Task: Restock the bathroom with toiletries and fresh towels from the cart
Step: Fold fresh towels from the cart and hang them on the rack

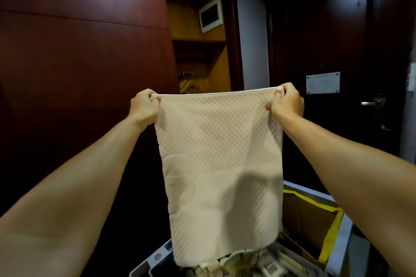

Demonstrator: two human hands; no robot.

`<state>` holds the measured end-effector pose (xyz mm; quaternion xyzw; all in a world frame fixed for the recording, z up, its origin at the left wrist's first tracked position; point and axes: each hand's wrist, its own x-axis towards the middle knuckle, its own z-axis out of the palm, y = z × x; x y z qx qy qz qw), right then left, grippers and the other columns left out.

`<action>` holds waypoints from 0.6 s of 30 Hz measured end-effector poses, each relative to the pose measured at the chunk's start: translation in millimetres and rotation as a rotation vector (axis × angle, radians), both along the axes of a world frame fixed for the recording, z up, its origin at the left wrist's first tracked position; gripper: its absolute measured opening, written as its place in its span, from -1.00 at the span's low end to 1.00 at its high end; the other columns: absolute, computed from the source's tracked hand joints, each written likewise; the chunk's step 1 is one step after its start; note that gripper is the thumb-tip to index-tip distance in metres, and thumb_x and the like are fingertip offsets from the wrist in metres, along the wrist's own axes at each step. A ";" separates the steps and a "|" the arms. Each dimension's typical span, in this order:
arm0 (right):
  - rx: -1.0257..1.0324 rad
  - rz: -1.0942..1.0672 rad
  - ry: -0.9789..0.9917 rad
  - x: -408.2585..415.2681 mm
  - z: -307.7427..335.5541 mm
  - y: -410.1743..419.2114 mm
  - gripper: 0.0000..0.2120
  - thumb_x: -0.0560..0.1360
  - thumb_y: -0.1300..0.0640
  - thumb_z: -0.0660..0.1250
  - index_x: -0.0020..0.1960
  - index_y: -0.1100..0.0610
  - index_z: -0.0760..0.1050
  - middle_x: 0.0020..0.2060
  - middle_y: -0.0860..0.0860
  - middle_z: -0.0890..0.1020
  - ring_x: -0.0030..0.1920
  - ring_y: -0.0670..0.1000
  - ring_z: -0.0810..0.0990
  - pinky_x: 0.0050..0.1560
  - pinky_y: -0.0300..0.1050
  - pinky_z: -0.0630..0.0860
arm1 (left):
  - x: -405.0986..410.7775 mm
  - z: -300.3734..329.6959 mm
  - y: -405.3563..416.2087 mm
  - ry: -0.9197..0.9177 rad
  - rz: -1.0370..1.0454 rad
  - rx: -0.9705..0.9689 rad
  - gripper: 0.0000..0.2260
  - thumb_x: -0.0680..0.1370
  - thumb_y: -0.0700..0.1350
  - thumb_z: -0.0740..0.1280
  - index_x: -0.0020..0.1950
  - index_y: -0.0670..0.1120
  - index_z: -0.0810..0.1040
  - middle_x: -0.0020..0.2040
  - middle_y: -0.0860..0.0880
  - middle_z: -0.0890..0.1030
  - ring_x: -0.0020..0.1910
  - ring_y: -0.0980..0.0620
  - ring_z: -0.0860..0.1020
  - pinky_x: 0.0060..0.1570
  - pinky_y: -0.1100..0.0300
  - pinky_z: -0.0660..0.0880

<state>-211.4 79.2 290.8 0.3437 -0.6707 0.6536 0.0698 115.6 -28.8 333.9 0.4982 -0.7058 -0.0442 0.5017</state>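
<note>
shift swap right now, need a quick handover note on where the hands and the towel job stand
Left hand: pinches the towel's top left corner.
Right hand: pinches the top right corner.
Towel: held up spread flat between both hands, top edge taut; it hangs in front of the cart, and whether its lower edge touches the cart's contents cannot be told.
Done: one towel is out of the cart and opened.
Left: fold it if needed, carry it to the bathroom, then the toiletries. No bathroom is in view, so nothing shows as restocked yet.
</note>
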 end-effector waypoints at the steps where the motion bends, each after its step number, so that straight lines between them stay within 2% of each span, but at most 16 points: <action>1: -0.009 0.019 -0.003 1.4 -0.7 0.3 -0.85 0.64 0.06 0.14 -0.05 0.03 0.44 -0.07 0.05 0.65 -0.06 0.07 0.61 -0.23 -0.15 0.43 | -0.3 -2.4 -0.1 0.034 -0.016 0.031 -0.83 0.60 -0.15 0.17 0.05 -0.08 0.56 0.02 -0.09 0.62 -0.08 -0.01 0.54 -0.27 0.17 0.44; 3: -0.010 0.072 -0.019 3.1 -2.6 0.9 -0.84 0.62 0.05 0.18 -0.04 0.06 0.49 -0.07 0.05 0.66 -0.05 0.06 0.62 -0.14 -0.11 0.52 | -1.2 -7.0 0.2 0.106 -0.027 0.079 -0.83 0.61 -0.15 0.14 0.04 -0.09 0.52 0.05 -0.09 0.58 -0.06 -0.01 0.53 -0.30 0.16 0.41; 7: 0.033 0.150 -0.022 0.9 -8.9 2.3 -0.84 0.59 0.06 0.24 -0.05 0.09 0.55 -0.12 0.06 0.68 -0.07 0.06 0.67 -0.01 0.06 0.64 | -0.6 -15.1 1.5 0.141 0.004 0.084 -0.84 0.60 -0.15 0.15 0.03 -0.10 0.53 0.03 -0.10 0.60 0.00 -0.06 0.54 -0.15 0.10 0.43; 12: 0.062 0.142 -0.051 2.4 -13.8 -0.3 -0.83 0.61 0.09 0.20 -0.06 0.12 0.51 -0.10 0.08 0.66 -0.06 0.09 0.67 0.01 0.10 0.64 | 0.0 -18.7 3.6 -0.035 0.182 0.034 -0.84 0.62 -0.04 0.19 0.03 0.00 0.56 -0.10 -0.01 0.60 -0.08 -0.05 0.52 -0.15 0.07 0.40; 15: 0.058 0.159 -0.030 5.7 -10.9 -5.1 -0.88 0.62 0.14 0.19 -0.03 0.09 0.49 -0.08 0.03 0.63 -0.09 0.02 0.61 -0.12 -0.02 0.59 | -4.1 -17.5 4.5 -0.041 0.269 0.043 -0.86 0.63 -0.03 0.21 0.02 0.01 0.55 -0.09 -0.02 0.55 -0.09 -0.06 0.47 -0.12 0.06 0.37; 18: -0.018 0.164 0.020 5.4 -0.3 -7.6 -0.89 0.63 0.14 0.17 -0.01 0.06 0.46 -0.15 -0.04 0.55 -0.20 -0.10 0.49 -0.30 -0.17 0.39 | -9.9 -9.4 2.9 0.095 0.148 0.022 -0.84 0.62 -0.16 0.14 0.00 -0.07 0.52 -0.04 -0.07 0.61 -0.05 -0.07 0.56 -0.11 0.02 0.52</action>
